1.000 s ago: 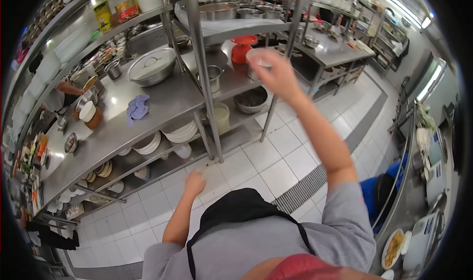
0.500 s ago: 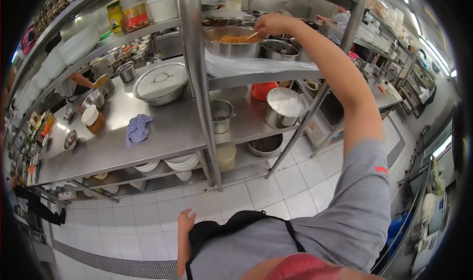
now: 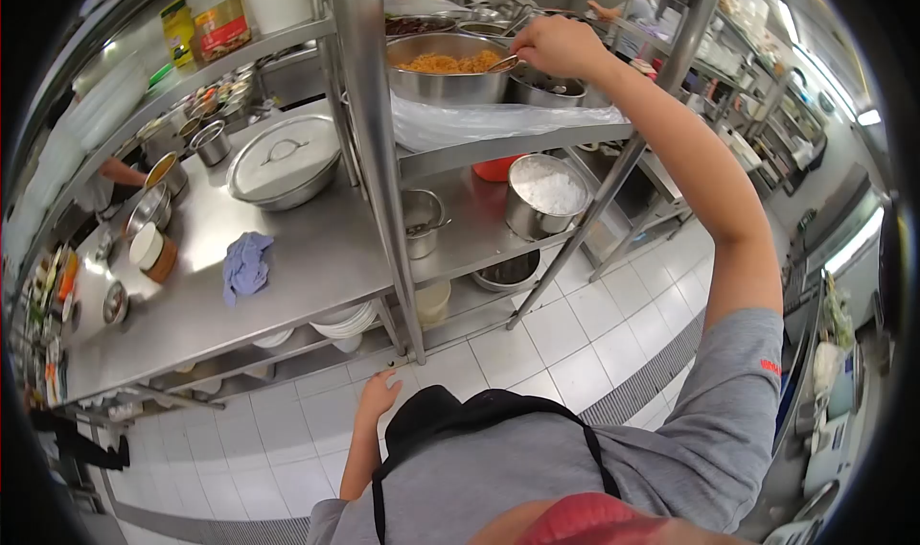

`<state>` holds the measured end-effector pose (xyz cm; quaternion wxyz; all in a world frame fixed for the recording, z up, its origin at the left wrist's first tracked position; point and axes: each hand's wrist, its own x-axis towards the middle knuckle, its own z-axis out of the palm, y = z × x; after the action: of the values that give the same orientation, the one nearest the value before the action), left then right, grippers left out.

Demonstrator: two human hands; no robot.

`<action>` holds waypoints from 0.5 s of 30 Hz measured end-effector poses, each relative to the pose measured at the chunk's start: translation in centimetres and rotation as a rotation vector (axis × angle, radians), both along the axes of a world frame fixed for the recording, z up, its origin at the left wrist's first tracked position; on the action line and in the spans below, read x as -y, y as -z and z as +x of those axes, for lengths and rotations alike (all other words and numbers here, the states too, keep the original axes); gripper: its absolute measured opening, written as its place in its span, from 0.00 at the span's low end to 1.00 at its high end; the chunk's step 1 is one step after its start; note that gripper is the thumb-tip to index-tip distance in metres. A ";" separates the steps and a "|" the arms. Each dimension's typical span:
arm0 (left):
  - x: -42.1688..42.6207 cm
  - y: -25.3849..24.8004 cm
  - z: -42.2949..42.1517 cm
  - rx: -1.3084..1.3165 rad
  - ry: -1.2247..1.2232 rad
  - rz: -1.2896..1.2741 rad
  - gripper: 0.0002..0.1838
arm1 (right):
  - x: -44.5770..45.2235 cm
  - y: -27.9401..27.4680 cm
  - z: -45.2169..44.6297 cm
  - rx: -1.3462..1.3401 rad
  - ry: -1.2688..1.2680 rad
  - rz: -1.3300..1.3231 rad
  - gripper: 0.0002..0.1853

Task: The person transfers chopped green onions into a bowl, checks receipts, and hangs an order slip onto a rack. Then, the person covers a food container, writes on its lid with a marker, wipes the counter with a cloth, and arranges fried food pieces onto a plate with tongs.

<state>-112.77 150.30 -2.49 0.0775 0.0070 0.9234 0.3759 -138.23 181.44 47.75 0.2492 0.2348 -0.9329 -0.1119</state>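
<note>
High on the upper shelf, my right hand [image 3: 565, 46] is closed around a thin-handled utensil [image 3: 501, 63]. Its lower end reaches into a wide steel bowl [image 3: 446, 87] of orange shredded-looking food [image 3: 448, 62]; the tip is hidden. My arm stretches out over the shelf edge [image 3: 517, 142], where clear plastic wrap [image 3: 479, 123] hangs below the bowl. Beside the bowl, under my hand, stands a steel pot [image 3: 546, 94] with dark contents. My left hand [image 3: 381, 392] hangs low in front of my apron, fingers apart, holding nothing.
A steel post [image 3: 369, 162] rises left of the bowl. On the left counter [image 3: 182, 296] lie a lidded pan [image 3: 287, 162] and a blue cloth [image 3: 247, 265]. A pot of white contents [image 3: 548, 190] stands on the shelf below. Another person's arm [image 3: 123, 171] shows far left.
My view has moved closer to the shelf, so the bowl looks larger. The utensil remains in my right hand at the bowl's right side. My left hand has come up slightly.
</note>
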 end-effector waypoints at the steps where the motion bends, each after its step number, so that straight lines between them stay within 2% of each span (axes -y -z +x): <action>1: 0.5 0.0 -0.8 -0.030 0.038 -0.013 0.20 | -0.4 -0.5 0.1 0.045 0.041 -0.077 0.13; 5: 3.4 -1.9 -2.9 0.072 0.144 0.007 0.20 | -2.9 -1.5 -1.5 0.102 0.028 -0.244 0.13; 9: 7.0 -2.3 -3.9 0.049 0.196 -0.015 0.20 | -2.5 -0.6 -0.2 0.233 0.003 -0.614 0.12; 13: 8.6 -2.0 -4.4 0.050 0.270 -0.093 0.20 | -1.9 -0.2 2.9 0.267 0.121 -0.705 0.10; 15: 7.9 -0.8 -5.2 -0.001 0.332 -0.044 0.20 | -2.3 -0.3 4.1 0.225 0.204 -0.737 0.11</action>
<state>-117.96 142.39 -1.70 0.1381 0.1579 0.9177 0.3375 -134.13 183.74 48.00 0.2007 0.0467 -0.9505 0.2326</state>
